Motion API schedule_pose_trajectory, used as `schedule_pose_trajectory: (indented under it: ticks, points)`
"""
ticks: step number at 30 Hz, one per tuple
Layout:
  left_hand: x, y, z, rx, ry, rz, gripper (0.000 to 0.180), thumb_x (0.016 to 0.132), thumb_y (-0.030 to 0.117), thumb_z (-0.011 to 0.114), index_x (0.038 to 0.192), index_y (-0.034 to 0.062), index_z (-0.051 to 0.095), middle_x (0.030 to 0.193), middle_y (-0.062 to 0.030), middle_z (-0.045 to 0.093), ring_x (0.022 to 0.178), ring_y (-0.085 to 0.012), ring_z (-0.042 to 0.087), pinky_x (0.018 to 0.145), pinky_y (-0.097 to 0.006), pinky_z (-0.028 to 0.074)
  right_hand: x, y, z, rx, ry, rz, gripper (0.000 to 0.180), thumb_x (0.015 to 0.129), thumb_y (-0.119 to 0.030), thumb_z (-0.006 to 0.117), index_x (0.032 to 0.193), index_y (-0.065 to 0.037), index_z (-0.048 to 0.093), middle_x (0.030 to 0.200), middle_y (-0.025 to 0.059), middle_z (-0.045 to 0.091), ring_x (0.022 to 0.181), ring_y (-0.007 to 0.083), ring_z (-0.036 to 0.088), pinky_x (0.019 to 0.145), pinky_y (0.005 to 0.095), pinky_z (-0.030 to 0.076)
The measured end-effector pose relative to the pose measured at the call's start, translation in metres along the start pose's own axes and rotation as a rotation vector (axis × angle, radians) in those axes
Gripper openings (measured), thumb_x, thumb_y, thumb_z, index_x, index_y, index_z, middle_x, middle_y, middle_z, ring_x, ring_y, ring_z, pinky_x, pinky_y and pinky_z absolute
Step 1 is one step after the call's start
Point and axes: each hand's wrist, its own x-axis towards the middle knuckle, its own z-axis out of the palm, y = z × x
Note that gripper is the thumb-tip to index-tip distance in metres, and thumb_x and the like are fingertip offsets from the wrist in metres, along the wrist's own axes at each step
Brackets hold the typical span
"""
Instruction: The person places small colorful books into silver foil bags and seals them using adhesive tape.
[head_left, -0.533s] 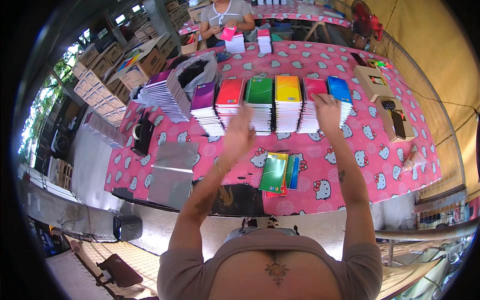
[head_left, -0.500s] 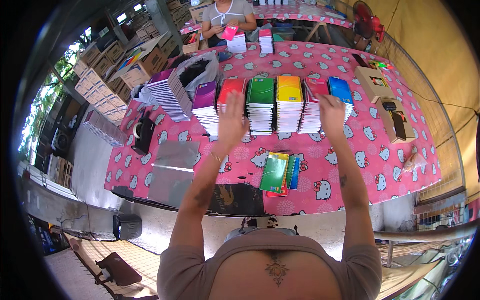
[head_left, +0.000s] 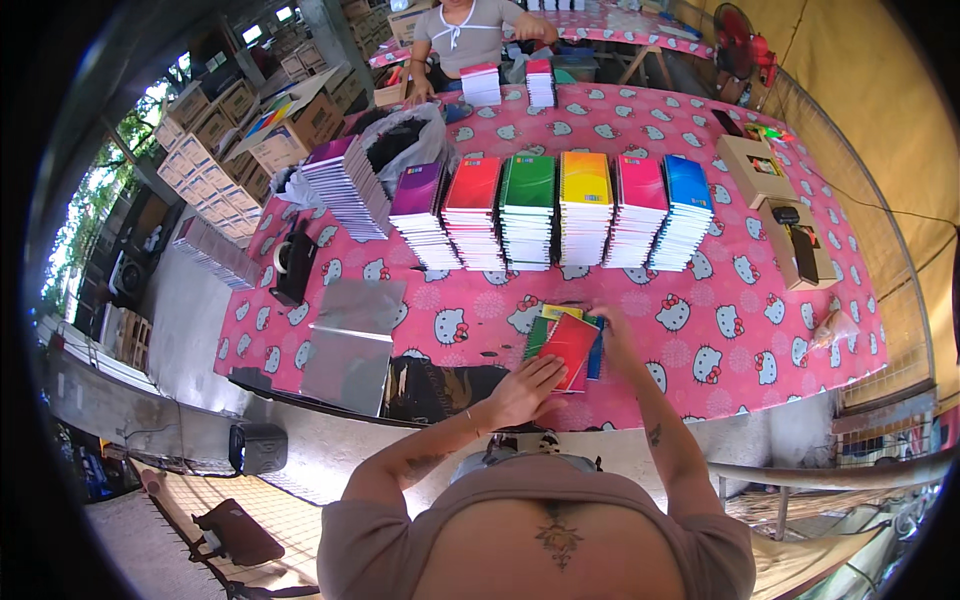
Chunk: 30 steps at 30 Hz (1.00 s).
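My left hand (head_left: 532, 388) grips the lower left edge of a red spiral notebook (head_left: 572, 345), fingers across its cover. The red notebook lies tilted over a small fanned pile, where a green notebook (head_left: 537, 336), a yellow notebook (head_left: 552, 312) and a blue notebook (head_left: 596, 362) peek out. Beside the pile's upper right corner is my right hand (head_left: 612, 330), its fingers too small and blurred to read. Farther back stand notebook stacks in a row: purple (head_left: 417, 188), red (head_left: 472, 185), green (head_left: 528, 182), yellow (head_left: 585, 178), pink (head_left: 640, 182) and blue (head_left: 686, 182).
Clear plastic sheets (head_left: 347, 350) lie left of the pile. A tape dispenser (head_left: 293, 265), a taller notebook stack (head_left: 347, 188) and a plastic bag (head_left: 415, 145) stand at the left. Cardboard boxes (head_left: 797, 240) sit at the right. A co-worker (head_left: 470, 40) is across the table (head_left: 480, 300).
Both hands have come back from the stacks to the small pile. A red notebook now lies over it under my left hand. The co-worker's hands have moved apart, away from the pink notebook.
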Motion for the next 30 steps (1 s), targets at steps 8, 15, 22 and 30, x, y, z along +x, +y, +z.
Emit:
schedule_pose_trajectory:
  ticks: [8,15,22,30]
  points:
    - [0.049,-0.176,-0.187,0.871,0.463,-0.358,0.069,0.081,0.004,0.063,0.147,0.0036,0.040,0.140,-0.0229,0.051,0.123,-0.0380,0.054,0.089,-0.046,0.053,0.135,-0.153,0.000,-0.742,0.348,-0.548,0.052,0.081,-0.006,0.065,0.132,-0.010,0.055,0.139,0.0096,0.052,0.130,0.0324,0.045,0.107,0.0537,0.034]
    - [0.050,-0.078,-0.246,0.494,0.468,-0.774,0.030,0.092,0.011,0.063,0.122,0.0065,0.063,0.076,-0.0132,0.069,0.065,-0.0274,0.069,0.061,-0.035,0.055,0.128,-0.166,-0.048,-0.417,0.417,-0.469,0.023,0.084,-0.002,0.066,0.106,-0.009,0.070,0.110,0.0104,0.065,0.104,0.0289,0.061,0.087,0.0488,0.045]
    - [0.078,-0.058,-0.197,-0.737,-0.366,-0.838,0.041,0.098,0.038,0.058,0.120,0.0029,0.059,0.077,-0.0139,0.068,0.062,-0.0216,0.068,0.057,-0.032,0.055,0.011,-0.025,-0.022,0.234,-0.342,-0.130,0.046,0.074,0.020,0.046,0.110,-0.003,0.061,0.135,0.0102,0.059,0.134,0.0267,0.047,0.113,0.0358,0.036]
    - [0.034,-0.082,-0.008,-0.023,0.295,-0.548,0.040,0.097,0.039,0.059,0.109,0.0010,0.064,0.082,-0.0143,0.067,0.074,-0.0237,0.068,0.061,-0.037,0.052,-0.024,-0.051,0.000,0.465,0.232,0.716,0.024,0.089,-0.007,0.066,0.111,-0.001,0.061,0.126,0.0083,0.061,0.114,0.0180,0.057,0.093,0.0321,0.045]
